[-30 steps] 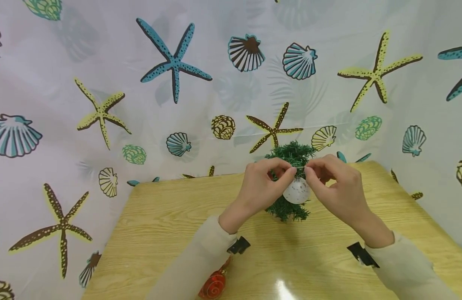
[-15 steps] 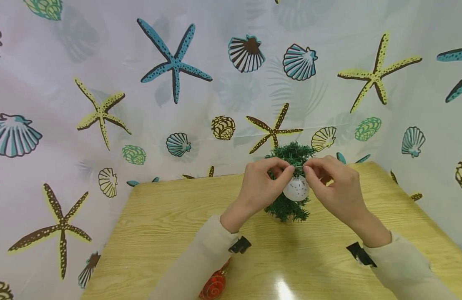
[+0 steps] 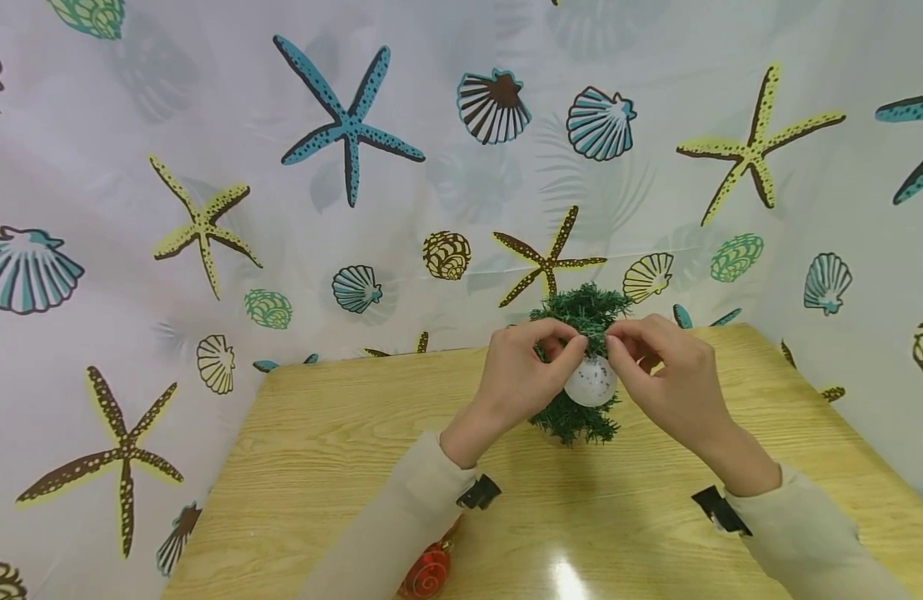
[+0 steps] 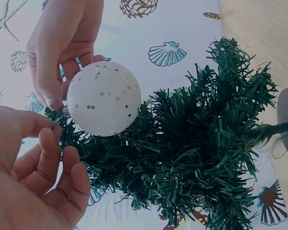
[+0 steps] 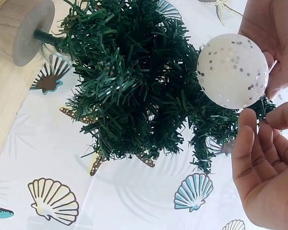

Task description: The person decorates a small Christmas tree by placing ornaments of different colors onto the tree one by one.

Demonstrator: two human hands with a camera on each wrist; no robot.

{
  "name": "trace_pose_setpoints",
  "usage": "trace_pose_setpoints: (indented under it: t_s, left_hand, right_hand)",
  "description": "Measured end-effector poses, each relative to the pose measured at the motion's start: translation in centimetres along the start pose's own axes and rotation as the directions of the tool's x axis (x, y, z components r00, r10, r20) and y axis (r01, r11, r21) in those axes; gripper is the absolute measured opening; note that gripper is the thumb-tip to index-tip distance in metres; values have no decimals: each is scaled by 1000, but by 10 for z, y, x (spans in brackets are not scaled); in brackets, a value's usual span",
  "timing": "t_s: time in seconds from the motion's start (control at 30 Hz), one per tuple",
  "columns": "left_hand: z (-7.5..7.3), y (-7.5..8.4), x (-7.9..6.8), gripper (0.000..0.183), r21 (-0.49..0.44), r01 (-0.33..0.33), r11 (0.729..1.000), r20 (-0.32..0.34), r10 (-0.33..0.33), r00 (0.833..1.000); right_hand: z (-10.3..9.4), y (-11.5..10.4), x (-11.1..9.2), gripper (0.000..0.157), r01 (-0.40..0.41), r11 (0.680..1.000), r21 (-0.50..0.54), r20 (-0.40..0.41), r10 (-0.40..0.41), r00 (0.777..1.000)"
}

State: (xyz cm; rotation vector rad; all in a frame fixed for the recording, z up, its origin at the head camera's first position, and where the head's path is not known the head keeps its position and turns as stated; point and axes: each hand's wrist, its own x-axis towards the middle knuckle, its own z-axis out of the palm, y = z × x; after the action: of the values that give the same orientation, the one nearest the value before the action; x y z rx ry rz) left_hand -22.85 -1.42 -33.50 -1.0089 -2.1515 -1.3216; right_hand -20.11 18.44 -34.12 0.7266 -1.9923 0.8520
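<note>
A white ball ornament (image 3: 591, 383) with silvery specks hangs in front of the upper part of a small artificial Christmas tree (image 3: 579, 421). Just above the ball, my left hand (image 3: 523, 367) pinches its thin string between thumb and forefinger. From the other side my right hand (image 3: 670, 367) pinches too, its fingertips a short gap from the left ones. In the left wrist view the ball's cap lies between the two hands, close to the treetop twigs. The right wrist view shows the tree's green branches (image 5: 125, 76) behind the ball; the string itself is barely visible there.
The tree stands on a round wooden base (image 5: 31, 31) on a wood-grain table (image 3: 319, 467). A red ornament with a glitter swirl (image 3: 427, 568) lies near the front, partly behind the left sleeve. A white curtain (image 3: 446, 183) printed with shells and starfish surrounds the table.
Both hands have shifted very slightly left, still pinching at the string. The ball rose a little, then dipped again. The string stretched between the fingertips earlier shows less plainly now.
</note>
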Motion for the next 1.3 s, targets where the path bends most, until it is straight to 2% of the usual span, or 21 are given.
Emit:
trace_pose_setpoints:
  t_s: [0.37,0.83,1.03,1.3]
  left_hand:
    - [4,-3,-3,13,3,-14,1000,14,14,1000]
    - [5,-2,-2,13,26,-59,998,21,58,998]
    - [5,-1,-2,13,24,-54,998,21,53,998]
    - [3,-2,-5,12,23,-29,999,19,29,999]
  right_hand:
    - [0,1,-4,15,-40,999,-11,57,40,998]
    - [1,1,-4,16,-2,1000,17,10,2,1000]
    - [-2,-1,-1,16,-1,1000,9,16,1,1000]
    - [-5,4,2,14,16,1000,1,-15,-16,1000]
